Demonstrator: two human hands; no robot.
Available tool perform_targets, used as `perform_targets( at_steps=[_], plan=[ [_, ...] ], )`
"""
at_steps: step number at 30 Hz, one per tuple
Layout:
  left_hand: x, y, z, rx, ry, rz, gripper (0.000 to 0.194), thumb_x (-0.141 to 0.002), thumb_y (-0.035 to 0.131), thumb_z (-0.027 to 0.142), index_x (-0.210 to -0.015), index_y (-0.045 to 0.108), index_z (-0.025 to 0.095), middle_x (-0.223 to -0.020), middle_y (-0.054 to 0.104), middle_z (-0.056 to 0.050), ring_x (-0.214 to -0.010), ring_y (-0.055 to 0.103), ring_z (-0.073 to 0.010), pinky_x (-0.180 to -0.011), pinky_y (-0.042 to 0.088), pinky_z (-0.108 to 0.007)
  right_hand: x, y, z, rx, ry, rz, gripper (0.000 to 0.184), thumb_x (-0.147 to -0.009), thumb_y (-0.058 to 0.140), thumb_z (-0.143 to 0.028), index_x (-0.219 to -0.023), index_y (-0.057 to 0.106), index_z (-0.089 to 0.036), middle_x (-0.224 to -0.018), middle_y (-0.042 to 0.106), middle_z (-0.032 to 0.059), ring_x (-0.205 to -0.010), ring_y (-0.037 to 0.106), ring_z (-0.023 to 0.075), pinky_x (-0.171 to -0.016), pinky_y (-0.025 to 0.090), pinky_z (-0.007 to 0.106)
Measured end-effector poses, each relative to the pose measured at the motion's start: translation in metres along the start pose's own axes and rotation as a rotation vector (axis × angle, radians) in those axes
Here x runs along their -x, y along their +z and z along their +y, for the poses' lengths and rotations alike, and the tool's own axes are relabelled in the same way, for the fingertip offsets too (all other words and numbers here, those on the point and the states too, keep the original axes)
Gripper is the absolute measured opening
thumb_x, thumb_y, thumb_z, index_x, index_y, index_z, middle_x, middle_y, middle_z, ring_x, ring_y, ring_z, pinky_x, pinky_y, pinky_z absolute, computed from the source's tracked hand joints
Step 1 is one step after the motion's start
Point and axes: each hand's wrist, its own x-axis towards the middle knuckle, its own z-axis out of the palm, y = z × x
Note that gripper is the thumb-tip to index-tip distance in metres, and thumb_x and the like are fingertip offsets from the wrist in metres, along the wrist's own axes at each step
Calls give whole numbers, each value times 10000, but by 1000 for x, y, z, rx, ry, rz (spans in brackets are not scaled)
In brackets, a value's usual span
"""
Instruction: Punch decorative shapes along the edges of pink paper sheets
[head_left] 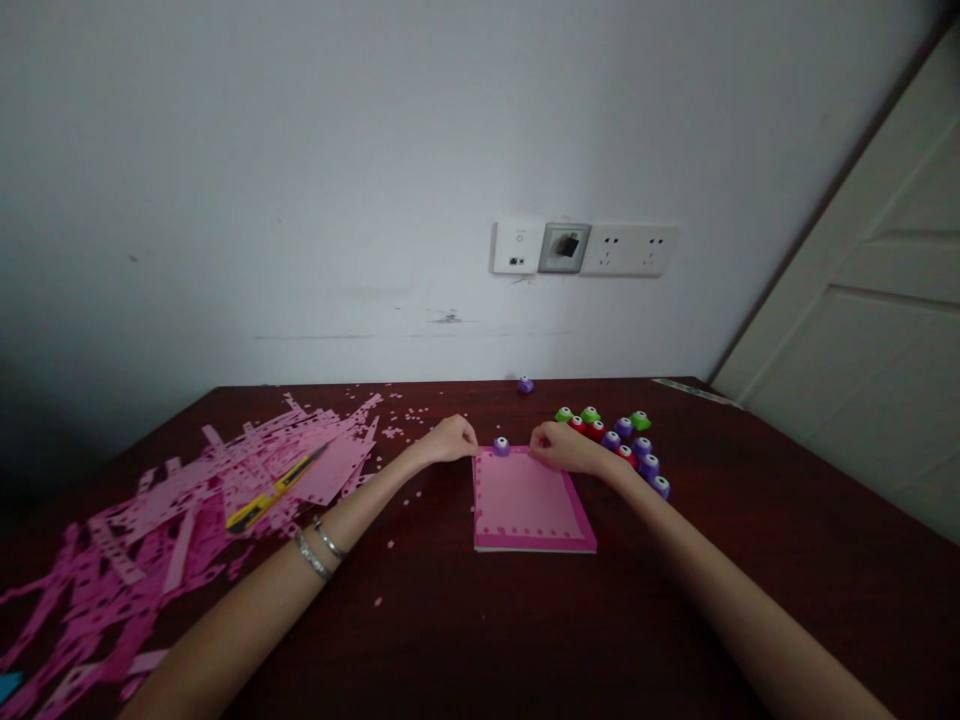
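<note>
Hands at pink sheet, grip unclear, punch between

Looks like a room in a home, judging by a scuffed white wall at twelve o'clock, power sockets between one and two, a panelled white door past two, and a wooden tabletop at six.

Pink paper stack flat, darker-bordered; purple punch at far edge.
</note>
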Motion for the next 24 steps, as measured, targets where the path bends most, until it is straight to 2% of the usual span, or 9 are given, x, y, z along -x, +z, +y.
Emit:
perform_targets(
  at_steps=[19,24],
  plan=[
    [-2,2,-5,-6,10,62,189,-669,612,297,-690,685,125,-706,669,-59,-684,581,-146,-595,382,-229,-2,2,-1,34,-3,53,172,-717,473,-175,-642,618,-122,-643,627,51,-576,518,127,-541,357,229],
    [-4,-1,-7,8,22,96,200,-694,592,318,-678,661,131,-690,651,-37,-665,557,-128,-600,377,-222,2,-5,-4,20,23,117,177,-767,498,-256,-756,616,-125,-717,635,60,-620,533,139,-550,358,233]
  ],
)
